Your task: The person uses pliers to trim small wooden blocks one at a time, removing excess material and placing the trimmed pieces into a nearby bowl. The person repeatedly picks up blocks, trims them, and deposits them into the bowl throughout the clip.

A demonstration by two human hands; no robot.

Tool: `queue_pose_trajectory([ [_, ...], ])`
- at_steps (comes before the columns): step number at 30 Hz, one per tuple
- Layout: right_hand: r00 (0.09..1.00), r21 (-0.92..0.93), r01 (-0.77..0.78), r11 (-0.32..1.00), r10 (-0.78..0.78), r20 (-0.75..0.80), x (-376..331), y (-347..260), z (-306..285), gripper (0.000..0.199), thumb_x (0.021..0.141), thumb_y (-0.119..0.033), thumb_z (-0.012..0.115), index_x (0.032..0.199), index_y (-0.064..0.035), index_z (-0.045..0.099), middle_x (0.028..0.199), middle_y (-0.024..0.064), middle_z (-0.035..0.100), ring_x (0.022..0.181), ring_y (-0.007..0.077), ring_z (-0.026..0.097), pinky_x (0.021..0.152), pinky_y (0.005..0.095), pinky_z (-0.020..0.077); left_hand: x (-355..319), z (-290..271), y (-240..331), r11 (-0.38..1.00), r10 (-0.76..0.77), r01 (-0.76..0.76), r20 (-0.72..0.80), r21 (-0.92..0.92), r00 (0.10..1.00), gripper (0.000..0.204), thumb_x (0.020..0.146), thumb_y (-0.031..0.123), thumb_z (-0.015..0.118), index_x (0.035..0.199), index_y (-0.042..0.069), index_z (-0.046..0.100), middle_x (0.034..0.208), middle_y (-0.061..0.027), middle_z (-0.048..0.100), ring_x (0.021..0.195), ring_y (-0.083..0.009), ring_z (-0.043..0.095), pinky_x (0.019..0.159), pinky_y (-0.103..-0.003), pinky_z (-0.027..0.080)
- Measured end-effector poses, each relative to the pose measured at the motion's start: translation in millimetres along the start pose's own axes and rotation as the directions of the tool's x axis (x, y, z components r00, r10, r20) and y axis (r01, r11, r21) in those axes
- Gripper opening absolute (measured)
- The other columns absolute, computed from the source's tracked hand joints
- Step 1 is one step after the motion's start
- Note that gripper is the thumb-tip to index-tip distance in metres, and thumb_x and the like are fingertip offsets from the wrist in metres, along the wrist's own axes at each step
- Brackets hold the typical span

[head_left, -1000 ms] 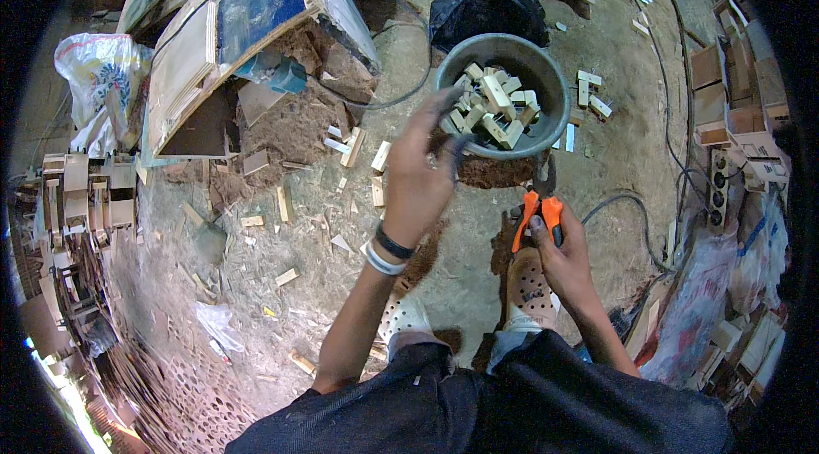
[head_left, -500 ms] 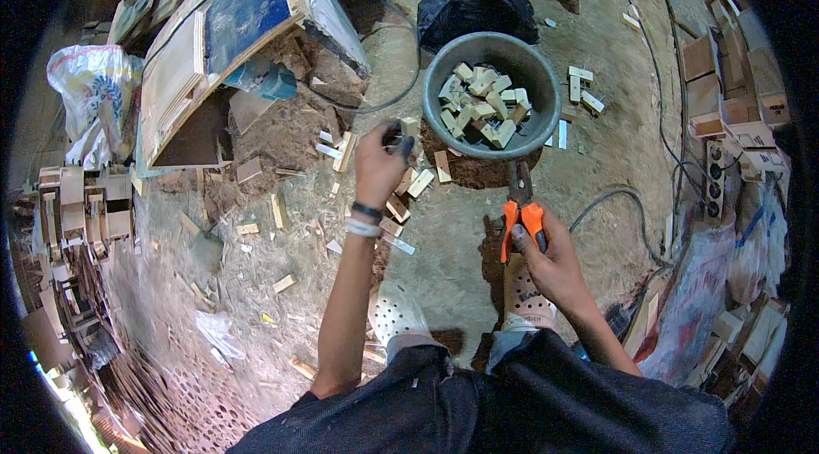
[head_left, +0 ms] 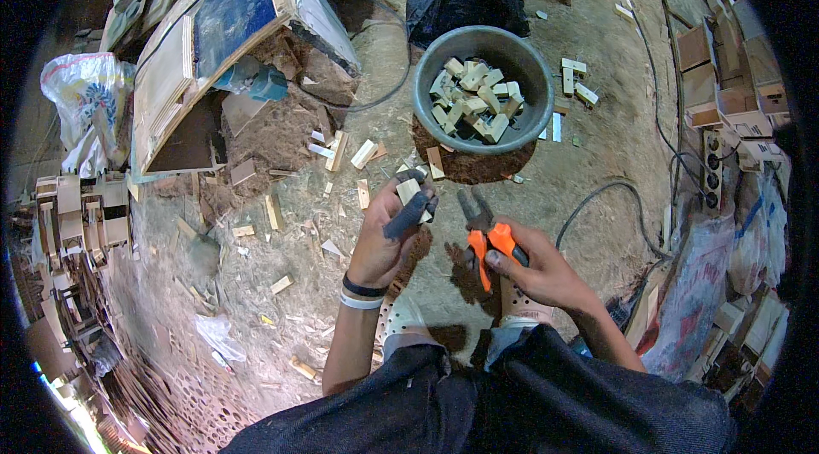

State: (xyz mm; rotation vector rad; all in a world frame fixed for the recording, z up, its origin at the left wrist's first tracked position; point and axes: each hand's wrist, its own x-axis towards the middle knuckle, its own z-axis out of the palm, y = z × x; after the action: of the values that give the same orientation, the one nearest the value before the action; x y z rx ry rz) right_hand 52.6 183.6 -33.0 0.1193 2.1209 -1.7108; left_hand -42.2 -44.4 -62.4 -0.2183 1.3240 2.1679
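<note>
A small pale wooden block [head_left: 409, 190] is pinched in my left hand [head_left: 386, 232], which has dark coverings on some fingertips. My right hand [head_left: 546, 266] is wrapped round orange-handled pliers [head_left: 492, 236]. Their dark jaws are parted and point up and left, a short way to the right of the block, not touching it. Beyond both hands stands a round grey basin [head_left: 546, 104] with many similar wooden blocks [head_left: 478, 100] inside. More loose wooden blocks [head_left: 363, 154] lie on the ground past my left hand.
A black plastic bag [head_left: 465, 8] sits behind the basin. At the far left is a tilted blue-and-wood panel box [head_left: 235, 14]. A black cable [head_left: 610, 187] and a power strip [head_left: 713, 168] lie to the right. Offcuts litter the dusty floor; white perforated shoes [head_left: 401, 317] are below.
My left hand has come nearer, raising a wooden block from the ground. The pliers have swung left toward it, away from the basin, and their jaws have spread.
</note>
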Motion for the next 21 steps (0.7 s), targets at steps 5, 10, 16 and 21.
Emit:
queue_pose_trajectory([
  [5, 0.964, 0.181, -0.03, 0.983, -0.019, 0.264, -1.2, -4.1, -8.3, 0.041, 0.1, -0.03, 0.065, 0.129, -0.0013, 0.058, 0.115, 0.0091, 0.065, 0.109, 0.0192, 0.057, 0.099, 0.0367, 0.0442, -4.8, 10.1, -0.4, 1.0, -0.011, 0.012, 0.102, -0.006, 0.995, 0.046, 0.095, 0.02, 0.072, 0.129, -0.001, 0.05, 0.104, -0.0012, 0.06, 0.095, -0.0091, 0.056, 0.084, -0.022, 0.044],
  [10, 0.928, 0.305, -0.061, 0.951, -0.058, 0.367, 0.8, -12.7, -11.6, 0.038, 0.102, -0.032, 0.062, 0.126, -0.0023, 0.059, 0.11, 0.0055, 0.066, 0.105, 0.0164, 0.058, 0.096, 0.0351, 0.0466, -9.2, 14.5, 6.5, 0.998, 0.057, -0.062, 0.185, 0.021, 0.981, 0.05, 0.089, 0.03, 0.078, 0.119, 0.002, 0.049, 0.099, -0.0024, 0.051, 0.091, -0.0135, 0.051, 0.083, -0.028, 0.047],
  [16, 0.841, 0.521, -0.324, 0.789, -0.012, 0.541, -2.7, -13.3, -13.2, 0.037, 0.103, -0.033, 0.06, 0.124, -0.0032, 0.062, 0.102, 0.0037, 0.067, 0.098, 0.0138, 0.061, 0.087, 0.0316, 0.0496, -9.3, 17.8, 10.3, 0.998, 0.049, -0.057, 0.195, 0.035, 0.979, 0.055, 0.087, 0.038, 0.079, 0.115, 0.002, 0.048, 0.096, -0.0016, 0.048, 0.086, -0.0122, 0.048, 0.078, -0.026, 0.041],
  [21, 0.92, 0.482, -0.202, 0.853, -0.004, 0.392, -6.1, -18.7, -5.1, 0.037, 0.101, -0.029, 0.063, 0.126, -0.0019, 0.061, 0.104, 0.0056, 0.068, 0.092, 0.0152, 0.063, 0.083, 0.0302, 0.0504, -11.3, 15.0, 13.8, 0.987, 0.097, -0.116, 0.159, 0.111, 0.982, 0.048, 0.091, 0.027, 0.077, 0.123, 0.001, 0.053, 0.102, -0.0039, 0.061, 0.096, -0.0136, 0.059, 0.09, -0.029, 0.047],
])
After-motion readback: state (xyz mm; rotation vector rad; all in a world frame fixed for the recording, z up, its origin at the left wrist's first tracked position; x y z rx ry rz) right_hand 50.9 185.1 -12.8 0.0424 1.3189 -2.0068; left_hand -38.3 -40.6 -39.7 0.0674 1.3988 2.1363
